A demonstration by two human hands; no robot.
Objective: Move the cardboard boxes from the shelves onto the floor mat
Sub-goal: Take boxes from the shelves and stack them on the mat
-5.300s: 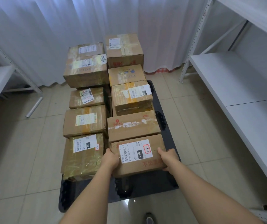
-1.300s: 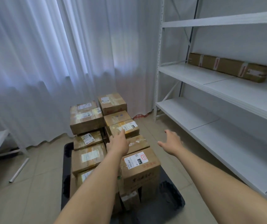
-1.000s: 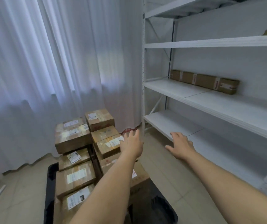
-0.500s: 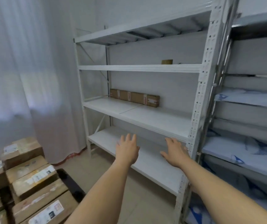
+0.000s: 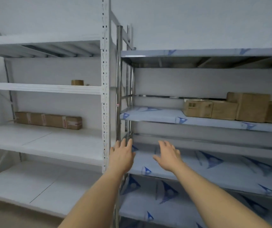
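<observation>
So both hands are empty, left hand [image 5: 121, 156] and right hand [image 5: 169, 156], grip apart, fingers spread. The cardboard boxes [image 5: 227, 107] sit packed together up on the steel shelf [image 5: 156, 116]; yanking one could probably drag its neighbour off. The steel post [image 5: 119, 83] stands near the left hand, long box [image 5: 48, 120] waits on the white rack [image 5: 49, 142].

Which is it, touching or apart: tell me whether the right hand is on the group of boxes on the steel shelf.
Apart. The head view shows the right hand open, well below and left of the boxes, with bare shelf between.
</observation>
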